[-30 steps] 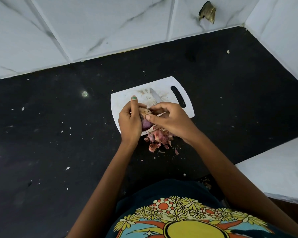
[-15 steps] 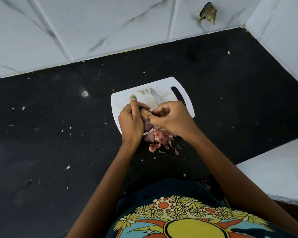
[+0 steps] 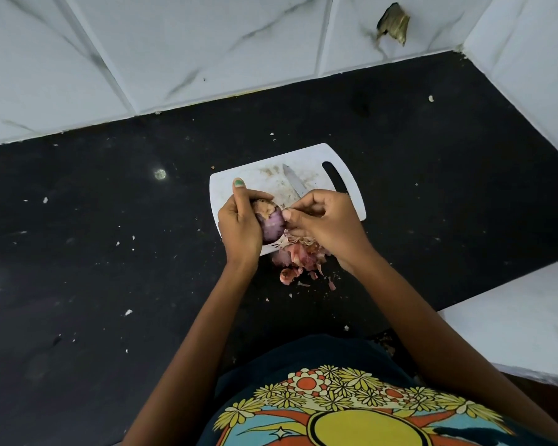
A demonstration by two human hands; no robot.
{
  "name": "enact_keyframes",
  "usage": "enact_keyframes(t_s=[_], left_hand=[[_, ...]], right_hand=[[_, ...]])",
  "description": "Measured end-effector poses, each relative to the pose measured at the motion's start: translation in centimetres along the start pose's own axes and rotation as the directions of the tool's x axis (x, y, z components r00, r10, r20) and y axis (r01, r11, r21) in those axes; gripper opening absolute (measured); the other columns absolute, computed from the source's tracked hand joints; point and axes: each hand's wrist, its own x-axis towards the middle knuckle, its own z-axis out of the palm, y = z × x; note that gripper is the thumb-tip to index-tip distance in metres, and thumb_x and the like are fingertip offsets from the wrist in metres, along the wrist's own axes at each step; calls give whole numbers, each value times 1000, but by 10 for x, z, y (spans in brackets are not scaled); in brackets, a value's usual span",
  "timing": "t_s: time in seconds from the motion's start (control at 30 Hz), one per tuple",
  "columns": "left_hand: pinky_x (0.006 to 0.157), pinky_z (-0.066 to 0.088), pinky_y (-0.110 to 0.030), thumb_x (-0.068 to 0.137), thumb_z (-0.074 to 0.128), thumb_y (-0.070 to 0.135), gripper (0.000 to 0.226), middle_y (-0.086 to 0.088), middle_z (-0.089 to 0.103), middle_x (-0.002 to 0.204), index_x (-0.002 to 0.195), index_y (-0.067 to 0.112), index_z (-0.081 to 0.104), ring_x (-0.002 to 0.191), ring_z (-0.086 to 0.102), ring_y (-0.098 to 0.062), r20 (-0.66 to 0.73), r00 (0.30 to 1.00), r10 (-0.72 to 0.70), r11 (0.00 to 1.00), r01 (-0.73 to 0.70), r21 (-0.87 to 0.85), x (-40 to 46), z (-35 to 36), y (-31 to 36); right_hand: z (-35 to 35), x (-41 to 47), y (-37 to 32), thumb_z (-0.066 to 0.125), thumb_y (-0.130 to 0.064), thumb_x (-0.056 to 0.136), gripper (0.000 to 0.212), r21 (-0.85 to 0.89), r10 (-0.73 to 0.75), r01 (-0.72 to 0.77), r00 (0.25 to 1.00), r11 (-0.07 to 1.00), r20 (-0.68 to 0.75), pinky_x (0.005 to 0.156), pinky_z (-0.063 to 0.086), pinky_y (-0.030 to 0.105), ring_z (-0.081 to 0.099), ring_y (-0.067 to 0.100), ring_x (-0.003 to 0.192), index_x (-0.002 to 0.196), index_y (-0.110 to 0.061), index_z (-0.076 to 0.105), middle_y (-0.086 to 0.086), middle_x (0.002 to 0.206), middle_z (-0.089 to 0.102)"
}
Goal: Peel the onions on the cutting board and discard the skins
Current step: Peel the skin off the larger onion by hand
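My left hand (image 3: 240, 225) grips a purple onion (image 3: 273, 224) over the near edge of the white cutting board (image 3: 255, 173). A patch of brown dry skin still clings to the onion's top. My right hand (image 3: 327, 226) pinches a strip of skin at the onion's right side, thumb and fingers curled. A pile of pink and brown onion skins (image 3: 298, 257) lies under my right hand, spilling off the board onto the black counter (image 3: 110, 252). A knife blade (image 3: 293, 181) lies on the board behind my hands, its handle hidden.
White marble-look tiled walls (image 3: 207, 43) close the counter at the back and right. A brown scrap (image 3: 393, 22) sticks to the back wall. A white ledge (image 3: 512, 320) sits at the near right. Small crumbs dot the counter.
The left hand has turned the onion, so more purple flesh faces up. The right hand's fingers have shifted to pinch skin at the onion's right side.
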Motion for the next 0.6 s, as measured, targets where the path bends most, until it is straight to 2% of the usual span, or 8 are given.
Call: enact_keyframes(t_s=[0.17,0.23,0.3,0.37,0.43,0.5,0.57,0.6], left_hand=[[75,51,-30,103,31,42,57,8,68,70,66,20,69,71,64,-9,63,975,-211,963,218,-159,-1,1,3],[75,50,-35,101,33,45,56,5,68,73,65,21,68,73,63,-14,103,958,-267,932,284,-224,-2,2,4],[70,50,-32,101,33,47,53,2,66,75,70,18,65,71,62,-15,117,948,-297,916,318,-244,-2,3,5],[73,52,-35,100,34,48,52,3,66,74,71,18,64,72,63,-15,95,953,-288,930,302,-209,-2,3,4],[79,52,-35,101,33,46,53,4,67,72,69,17,64,73,64,-12,63,969,-240,956,247,-155,-2,3,4],[75,52,-28,102,33,44,54,3,67,72,69,15,65,70,64,-8,39,982,-184,976,187,-109,-3,3,4],[70,51,-22,102,33,42,54,3,67,69,69,14,66,67,64,-6,31,992,-125,990,127,-67,-4,3,3],[70,51,-24,102,34,42,54,2,66,69,69,14,67,67,63,-8,35,994,-101,993,103,-50,-4,3,2]], right_hand=[[-3,4,8,70,-2,82,14,66,85,-82,995,994,-42,60,59,27,69,15,62,91,6,63,11,77,67],[-4,6,19,71,-2,82,10,-18,93,-94,994,995,-53,54,56,23,67,12,57,89,0,64,10,79,67],[-4,7,31,73,-6,81,10,-169,60,-72,995,983,-77,52,52,19,65,8,57,87,-8,64,3,79,67],[-4,8,36,74,-11,80,9,-298,9,-32,997,954,-79,57,48,13,61,2,62,85,-11,67,-4,76,66],[-3,7,34,70,-19,85,11,-382,-27,9,999,924,-42,59,43,10,58,2,66,83,-8,69,-3,75,65],[-4,6,29,60,-25,92,30,-454,-65,58,998,889,0,57,37,23,53,11,62,72,-3,64,10,69,60],[-5,6,21,54,-31,96,39,-442,-73,79,997,893,32,56,33,25,47,6,54,65,-7,58,5,59,51],[-6,5,16,54,-34,95,35,-373,-40,60,997,926,61,58,38,22,50,0,55,71,-10,61,-3,62,54]])
